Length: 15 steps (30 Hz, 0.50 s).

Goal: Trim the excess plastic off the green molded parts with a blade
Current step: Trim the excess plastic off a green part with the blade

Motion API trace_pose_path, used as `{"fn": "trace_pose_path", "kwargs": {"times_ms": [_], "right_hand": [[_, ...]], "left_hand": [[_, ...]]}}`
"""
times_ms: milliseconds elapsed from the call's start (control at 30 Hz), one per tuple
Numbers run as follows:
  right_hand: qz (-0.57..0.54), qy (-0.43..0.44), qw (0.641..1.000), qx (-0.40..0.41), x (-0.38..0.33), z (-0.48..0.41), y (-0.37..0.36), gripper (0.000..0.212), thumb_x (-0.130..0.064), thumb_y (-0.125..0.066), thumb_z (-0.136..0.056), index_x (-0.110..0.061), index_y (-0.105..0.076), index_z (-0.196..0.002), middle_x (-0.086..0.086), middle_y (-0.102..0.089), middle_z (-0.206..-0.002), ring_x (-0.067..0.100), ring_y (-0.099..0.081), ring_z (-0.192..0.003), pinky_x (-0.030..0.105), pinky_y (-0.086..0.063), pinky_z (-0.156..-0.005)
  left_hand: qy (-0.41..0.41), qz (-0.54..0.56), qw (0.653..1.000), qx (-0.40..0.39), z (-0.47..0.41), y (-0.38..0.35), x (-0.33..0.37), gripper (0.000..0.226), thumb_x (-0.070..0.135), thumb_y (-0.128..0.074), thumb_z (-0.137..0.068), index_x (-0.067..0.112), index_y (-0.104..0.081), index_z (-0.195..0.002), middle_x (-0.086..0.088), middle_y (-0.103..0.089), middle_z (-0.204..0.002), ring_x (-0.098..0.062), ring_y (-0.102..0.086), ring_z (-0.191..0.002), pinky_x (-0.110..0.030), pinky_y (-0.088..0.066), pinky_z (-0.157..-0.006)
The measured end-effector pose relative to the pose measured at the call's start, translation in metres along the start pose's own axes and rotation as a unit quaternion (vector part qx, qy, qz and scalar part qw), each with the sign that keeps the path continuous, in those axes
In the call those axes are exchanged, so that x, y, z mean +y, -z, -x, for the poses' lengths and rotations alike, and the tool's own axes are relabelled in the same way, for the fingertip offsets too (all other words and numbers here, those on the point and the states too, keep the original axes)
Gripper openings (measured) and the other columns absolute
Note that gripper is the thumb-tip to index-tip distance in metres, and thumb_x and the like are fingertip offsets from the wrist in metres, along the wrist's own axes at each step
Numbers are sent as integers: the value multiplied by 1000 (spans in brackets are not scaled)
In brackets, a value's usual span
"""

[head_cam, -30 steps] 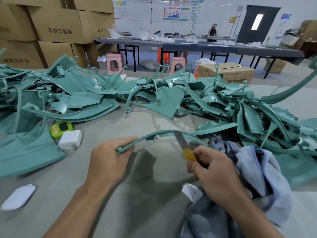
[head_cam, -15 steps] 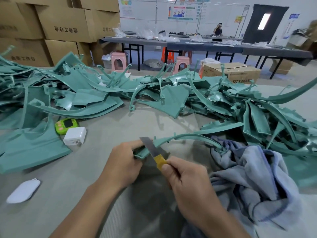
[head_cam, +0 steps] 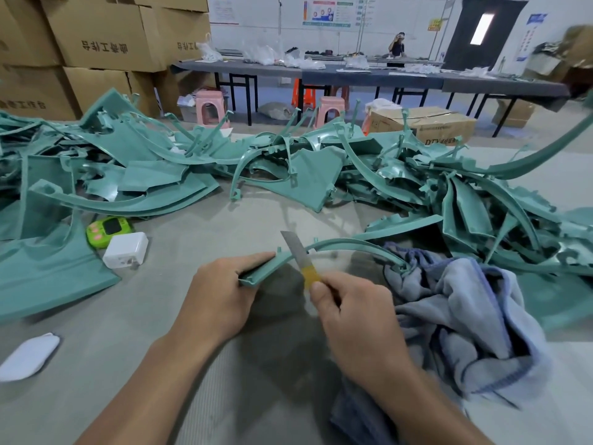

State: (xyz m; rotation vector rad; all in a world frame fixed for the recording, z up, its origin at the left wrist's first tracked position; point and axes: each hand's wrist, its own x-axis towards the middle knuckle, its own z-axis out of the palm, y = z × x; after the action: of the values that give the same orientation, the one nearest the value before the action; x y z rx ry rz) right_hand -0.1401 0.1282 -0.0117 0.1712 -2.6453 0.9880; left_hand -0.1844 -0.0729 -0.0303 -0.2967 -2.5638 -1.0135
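Grey matting covers our bench [head_cam: 179, 332], and its far half is buried under a heap of green molded parts [head_cam: 134, 175] running from the left edge to the right edge. We judge the job far from finished: only one piece is under the blade, and we cannot tell which pieces in the heap are already trimmed.

Near the left edge lie a flat white object [head_cam: 29, 356], a green timer [head_cam: 109, 231] and, just beside it, a white charger [head_cam: 125, 250]. At the near middle our left hand [head_cam: 221, 297] grips one end of a curved green strip [head_cam: 269, 267]; its other end reaches a blue-grey towel [head_cam: 465, 316] bunched toward the near right corner. Our right hand [head_cam: 356, 319] pinches a yellow-wrapped blade [head_cam: 296, 250], its steel laid across the strip just past the left fingers.

Beyond the bench stand stacked cardboard boxes [head_cam: 96, 36] at left, then pink stools [head_cam: 210, 107], long grey tables [head_cam: 353, 77], a person [head_cam: 397, 46] by the far wall and a dark door [head_cam: 481, 30].
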Motion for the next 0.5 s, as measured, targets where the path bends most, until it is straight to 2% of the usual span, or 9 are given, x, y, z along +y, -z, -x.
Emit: {"fn": "trace_pose_path", "kwargs": {"times_ms": [33,100,133,200,267,300,400,500], "right_hand": [[3,-31,999,19,4,-4,2,39,-34,-52,-101,-24,-49,-63,-3,-55,-56,15,-54,-54,36,-46,-54],[23,-114,990,74,16,-11,12,43,-28,-55,-100,-21,-51,-58,-6,-53,-53,9,-50,-48,18,-36,-40],[42,-155,982,103,23,-13,18,45,-25,-56,-99,-17,-51,-55,-6,-52,-50,8,-47,-46,18,-29,-36],[74,-194,967,144,35,-16,24,47,-23,-56,-97,-12,-50,-52,-4,-49,-46,10,-44,-45,23,-21,-39],[68,-170,969,165,37,-16,24,47,-25,-55,-98,-13,-48,-53,-5,-48,-47,8,-44,-47,23,-22,-42],[45,-133,977,163,34,-14,23,46,-27,-55,-99,-15,-48,-55,-6,-48,-48,10,-47,-49,19,-24,-43],[-24,-15,995,101,24,-10,15,38,-33,-52,-101,-24,-54,-65,-6,-57,-55,7,-57,-62,18,-41,-55],[1,-23,997,71,26,-14,11,40,-34,-52,-100,-19,-50,-62,-3,-57,-55,11,-54,-57,24,-40,-54]], "left_hand": [[6,8,1000,-3,-1,1,1,40,16,-72,-89,50,-71,-112,37,-63,-115,1,-64,-109,-6,-43,-84],[13,23,1000,-7,-3,3,5,45,19,-73,-89,60,-64,-107,52,-48,-113,4,-59,-111,3,-38,-80],[10,26,1000,-7,-3,3,7,52,19,-73,-89,65,-58,-107,54,-45,-110,6,-57,-112,4,-38,-79],[4,28,1000,-5,-2,5,9,60,17,-71,-90,70,-50,-109,54,-49,-106,9,-57,-109,3,-38,-76],[9,33,999,-6,-1,6,9,60,16,-71,-89,70,-53,-110,53,-55,-101,14,-58,-105,3,-39,-74],[15,36,999,-7,-1,6,9,60,16,-71,-89,70,-54,-110,53,-56,-100,15,-59,-103,3,-39,-74],[23,38,999,-5,-1,7,13,60,17,-72,-90,71,-53,-109,51,-54,-104,11,-59,-103,3,-38,-74],[46,44,998,16,1,8,13,47,24,-71,-88,65,-60,-108,42,-63,-101,7,-62,-90,-1,-40,-68]]}}
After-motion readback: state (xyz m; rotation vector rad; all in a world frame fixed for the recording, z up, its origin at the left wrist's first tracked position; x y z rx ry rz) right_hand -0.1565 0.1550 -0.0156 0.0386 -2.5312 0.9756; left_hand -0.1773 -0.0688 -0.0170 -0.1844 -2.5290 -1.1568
